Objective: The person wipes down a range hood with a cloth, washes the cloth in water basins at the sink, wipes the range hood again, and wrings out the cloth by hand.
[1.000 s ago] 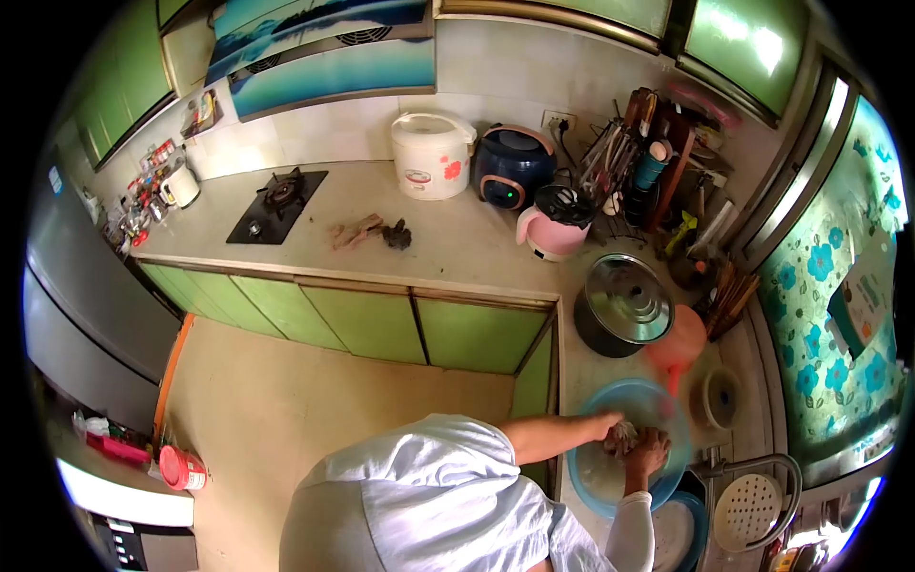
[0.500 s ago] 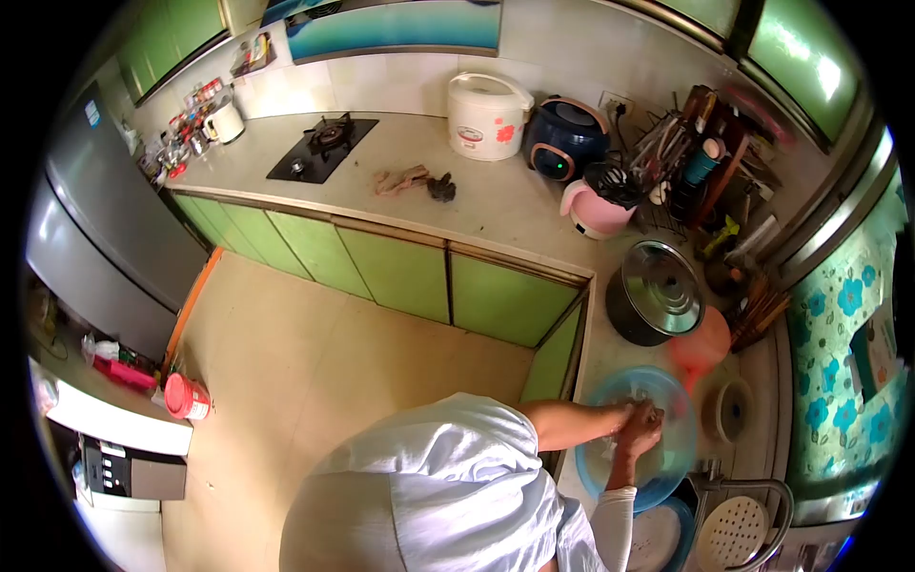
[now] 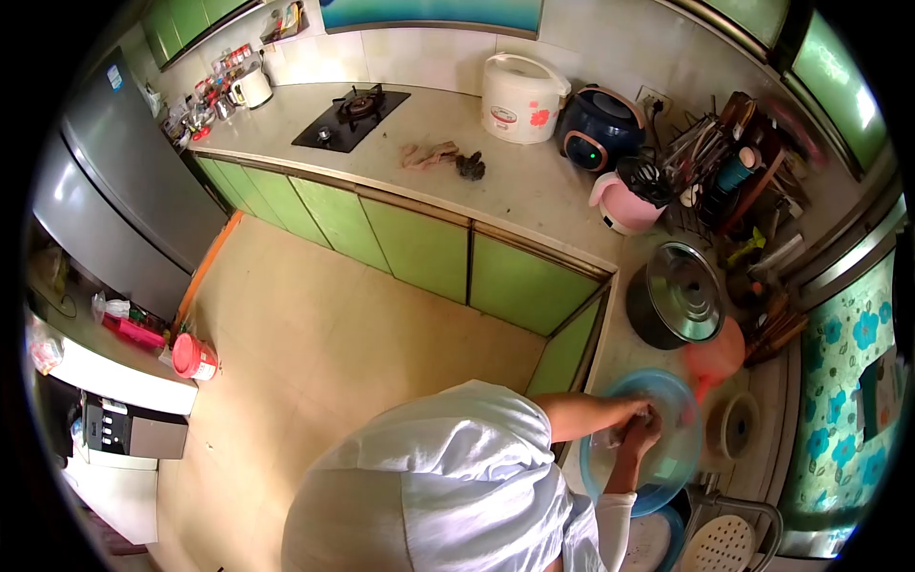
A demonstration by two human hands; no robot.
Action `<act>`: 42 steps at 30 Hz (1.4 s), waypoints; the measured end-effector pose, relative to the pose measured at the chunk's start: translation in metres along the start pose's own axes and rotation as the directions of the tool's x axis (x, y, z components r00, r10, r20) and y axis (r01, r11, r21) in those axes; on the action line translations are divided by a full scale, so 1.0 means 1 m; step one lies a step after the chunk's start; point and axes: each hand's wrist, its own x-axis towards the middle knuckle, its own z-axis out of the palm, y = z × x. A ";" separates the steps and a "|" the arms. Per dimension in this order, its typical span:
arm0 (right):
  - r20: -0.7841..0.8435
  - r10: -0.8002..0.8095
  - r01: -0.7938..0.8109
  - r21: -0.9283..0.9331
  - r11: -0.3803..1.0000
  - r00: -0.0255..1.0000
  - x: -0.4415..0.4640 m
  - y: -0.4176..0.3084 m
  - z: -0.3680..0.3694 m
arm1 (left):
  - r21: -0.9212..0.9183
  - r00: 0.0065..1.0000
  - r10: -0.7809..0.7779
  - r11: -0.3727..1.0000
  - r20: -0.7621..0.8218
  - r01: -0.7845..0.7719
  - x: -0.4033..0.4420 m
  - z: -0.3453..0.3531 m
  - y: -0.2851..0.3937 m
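Both hands are close together over a translucent blue basin (image 3: 693, 453) on the counter at the right. My left hand (image 3: 637, 411) comes in from the upper side, with its fingers bent in against the other hand. My right hand (image 3: 642, 435) reaches in from below and is closed, touching the left. A pale, wet-looking patch shows around the fingers. What they hold, if anything, is hidden and too small to name.
A lidded pot (image 3: 675, 296) and a red-orange plastic colander or scoop (image 3: 720, 351) stand beyond the basin. Near it are a round beige container (image 3: 734, 426), a faucet (image 3: 753, 505) and a perforated white disc (image 3: 720, 545). A pink kettle (image 3: 624, 208) stands farther back.
My view has shifted slightly, so the room appears moved to the right. The hands stay together over the basin, with their fingers slightly rearranged.
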 end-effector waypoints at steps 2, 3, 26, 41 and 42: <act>0.022 0.086 -0.083 -0.111 0.990 0.996 -0.009 -0.071 0.004 | -0.032 0.998 -0.013 0.999 0.059 0.014 -0.008 0.002 0.009; -0.005 -0.083 0.081 -0.187 0.979 0.997 -0.007 -0.074 0.007 | -0.041 0.996 -0.023 0.999 0.080 0.026 -0.012 0.005 0.011; 0.322 0.012 0.119 -0.383 0.916 0.947 0.010 0.029 -0.054 | 0.323 0.961 -0.100 0.946 0.259 0.011 -0.067 0.015 0.058; -0.032 0.230 -0.224 -0.393 0.892 0.973 -0.009 0.014 -0.073 | 0.857 0.789 0.418 0.046 0.451 -0.514 0.009 -0.007 0.030; -0.047 0.113 -0.121 -0.515 0.849 0.992 -0.015 0.014 -0.061 | 0.854 0.785 0.345 -0.126 0.515 -0.504 0.002 -0.013 0.027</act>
